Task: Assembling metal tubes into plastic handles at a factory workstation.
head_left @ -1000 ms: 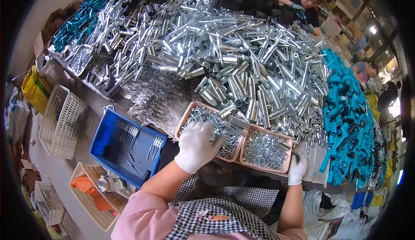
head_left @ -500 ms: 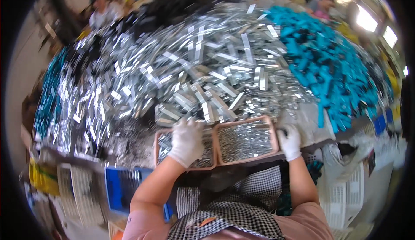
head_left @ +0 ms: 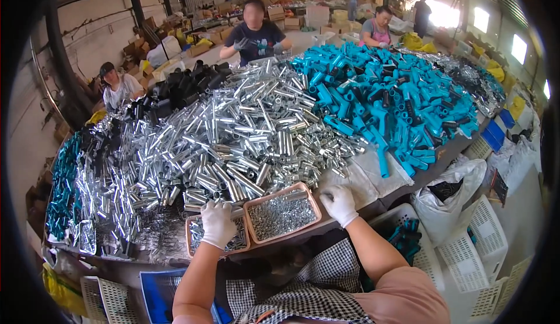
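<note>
My left hand [head_left: 219, 223], in a white glove, reaches over a pinkish tray [head_left: 247, 243] of small metal pieces. Its fingers curl down at the tray's far side, and their tips are hidden. Against that tray stands a second pinkish tray [head_left: 318, 214], filled with small silver metal parts [head_left: 283, 213]. Just right of it, my right hand [head_left: 339, 205], gloved too, rests near the table edge with bent fingers; what they hold, if anything, does not show. A big heap of shiny metal tubes [head_left: 233, 125] rises beyond the trays, with shorter metal fittings [head_left: 326, 154] at its right.
Teal handle-like pieces [head_left: 391, 102] are piled at the right, black ones [head_left: 186, 90] at the far left. Co-workers, one in a dark shirt [head_left: 256, 38], are beyond the heap. White crates [head_left: 466, 260], a white sack [head_left: 449, 201] and a blue bin [head_left: 157, 295] stand below the table edge.
The view has swung up and sharpened, showing more of the hall. My right hand has shifted from beside the right tray's wall toward its far right corner. My left hand stays over the left tray.
</note>
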